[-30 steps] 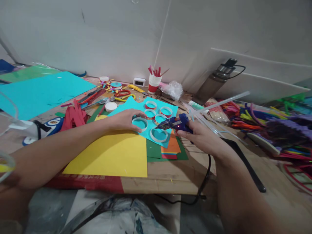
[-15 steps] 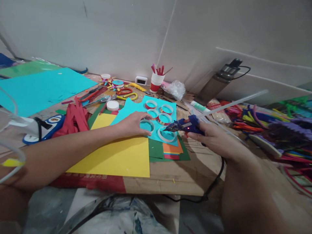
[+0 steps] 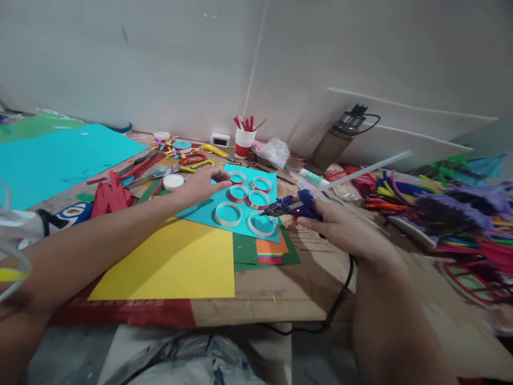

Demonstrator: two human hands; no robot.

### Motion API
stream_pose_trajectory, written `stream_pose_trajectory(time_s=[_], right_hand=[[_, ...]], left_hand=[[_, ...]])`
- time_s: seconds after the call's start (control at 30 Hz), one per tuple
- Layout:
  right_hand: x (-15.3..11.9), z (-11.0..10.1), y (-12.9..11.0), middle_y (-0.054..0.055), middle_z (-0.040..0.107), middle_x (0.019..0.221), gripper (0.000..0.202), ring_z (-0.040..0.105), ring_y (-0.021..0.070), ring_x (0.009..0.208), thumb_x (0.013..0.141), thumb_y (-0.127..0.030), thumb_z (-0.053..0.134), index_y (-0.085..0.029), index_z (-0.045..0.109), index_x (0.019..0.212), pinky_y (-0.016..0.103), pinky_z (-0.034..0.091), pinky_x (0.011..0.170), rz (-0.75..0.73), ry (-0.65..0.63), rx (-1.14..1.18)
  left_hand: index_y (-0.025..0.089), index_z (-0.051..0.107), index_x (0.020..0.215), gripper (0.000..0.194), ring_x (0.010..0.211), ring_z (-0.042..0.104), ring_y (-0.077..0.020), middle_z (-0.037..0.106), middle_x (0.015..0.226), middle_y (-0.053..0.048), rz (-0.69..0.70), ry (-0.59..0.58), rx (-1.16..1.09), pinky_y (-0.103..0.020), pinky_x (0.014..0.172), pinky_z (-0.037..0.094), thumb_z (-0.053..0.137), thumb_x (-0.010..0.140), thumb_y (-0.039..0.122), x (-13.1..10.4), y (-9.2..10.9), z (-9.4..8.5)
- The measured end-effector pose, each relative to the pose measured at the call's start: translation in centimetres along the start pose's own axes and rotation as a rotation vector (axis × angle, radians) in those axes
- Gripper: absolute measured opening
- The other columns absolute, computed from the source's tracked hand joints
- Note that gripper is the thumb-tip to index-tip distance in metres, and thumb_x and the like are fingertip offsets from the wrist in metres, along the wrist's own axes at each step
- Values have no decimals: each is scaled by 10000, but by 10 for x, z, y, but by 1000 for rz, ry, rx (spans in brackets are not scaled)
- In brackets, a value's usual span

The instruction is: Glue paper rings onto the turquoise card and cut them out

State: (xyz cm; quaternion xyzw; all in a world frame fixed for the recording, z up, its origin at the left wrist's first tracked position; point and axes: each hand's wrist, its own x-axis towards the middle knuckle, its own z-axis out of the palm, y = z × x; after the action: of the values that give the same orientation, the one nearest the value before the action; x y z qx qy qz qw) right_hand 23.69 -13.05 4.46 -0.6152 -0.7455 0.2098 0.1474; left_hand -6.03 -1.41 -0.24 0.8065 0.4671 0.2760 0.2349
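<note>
My right hand grips a blue hot glue gun with a small red light lit and a long clear glue stick out of its back. The gun's nozzle is over or just beside the front right white paper ring. Left of that lies another white paper ring. Behind them several red-and-white rings sit on a light blue sheet. My left hand hovers by the rear left ring, thumb and fingers apart, holding nothing.
A yellow sheet covers the table's front, beside green paper. Red strips, a white lid, scissors, a paper cup and a bottle stand around. The gun's black cord hangs over the front edge.
My left hand has let go of the front left white ring and moved back and left, towards the rear rings. The glue gun stays over the front right ring; the view has shifted slightly.
</note>
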Motion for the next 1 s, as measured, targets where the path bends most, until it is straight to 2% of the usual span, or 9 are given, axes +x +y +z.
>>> stream_pose_trajectory(time_s=[0.13, 0.3, 0.43, 0.5, 0.57, 0.63, 0.8, 1.0], right_hand=[[1, -1, 3, 61, 717, 916, 248, 636, 269, 871, 859, -453, 546, -228, 650, 870, 388, 530, 756, -25, 8, 50], [2, 0, 13, 68, 717, 1003, 302, 637, 284, 956, 835, -489, 605, -222, 691, 946, 426, 515, 862, -22, 105, 195], [4, 5, 24, 53, 700, 928, 314, 621, 229, 829, 831, -484, 630, -221, 693, 992, 353, 518, 719, 46, 107, 400], [8, 11, 27, 19, 643, 797, 317, 559, 176, 690, 814, -480, 651, -216, 675, 988, 294, 460, 596, 68, 120, 500], [13, 18, 29, -12, 562, 710, 332, 471, 138, 600, 805, -488, 654, -196, 647, 961, 263, 378, 521, 71, 185, 609], [19, 26, 31, -21, 532, 695, 330, 432, 125, 581, 817, -497, 634, -194, 622, 947, 256, 338, 505, 61, 258, 723], [27, 38, 33, -13, 546, 718, 316, 435, 122, 627, 798, -479, 679, -201, 599, 925, 245, 321, 514, 8, 269, 864], [28, 40, 29, -13, 572, 716, 314, 461, 124, 611, 766, -476, 697, -215, 590, 905, 258, 334, 520, -5, 276, 929]], left_hand=[[204, 710, 1039, 290, 967, 653, -219, 739, 1078, -57, 60, -67, 65, -345, 869, 509, 602, 876, 417, 11, -2, 6], [208, 697, 1026, 280, 974, 647, -224, 741, 1076, -54, -16, 33, 50, -348, 880, 498, 552, 899, 412, 4, -13, 11], [197, 678, 993, 263, 917, 652, -225, 748, 1031, -59, -72, 54, 71, -351, 855, 495, 543, 896, 401, -2, -19, 13], [204, 678, 965, 255, 917, 651, -226, 748, 1026, -54, -44, 43, 103, -345, 849, 488, 531, 904, 403, -3, -19, 14], [213, 678, 933, 260, 910, 650, -228, 749, 1012, -47, -22, 35, 132, -340, 841, 480, 515, 914, 415, -4, -19, 14], [218, 680, 917, 275, 889, 647, -228, 750, 997, -44, -14, 27, 145, -335, 824, 475, 499, 924, 426, -4, -18, 14], [216, 686, 908, 309, 861, 641, -226, 751, 971, -44, 9, -4, 179, -330, 807, 476, 473, 938, 437, -6, -20, 13], [203, 720, 873, 353, 892, 659, -239, 764, 970, -56, 13, 13, 233, -327, 810, 482, 473, 929, 450, -15, -21, 12]])
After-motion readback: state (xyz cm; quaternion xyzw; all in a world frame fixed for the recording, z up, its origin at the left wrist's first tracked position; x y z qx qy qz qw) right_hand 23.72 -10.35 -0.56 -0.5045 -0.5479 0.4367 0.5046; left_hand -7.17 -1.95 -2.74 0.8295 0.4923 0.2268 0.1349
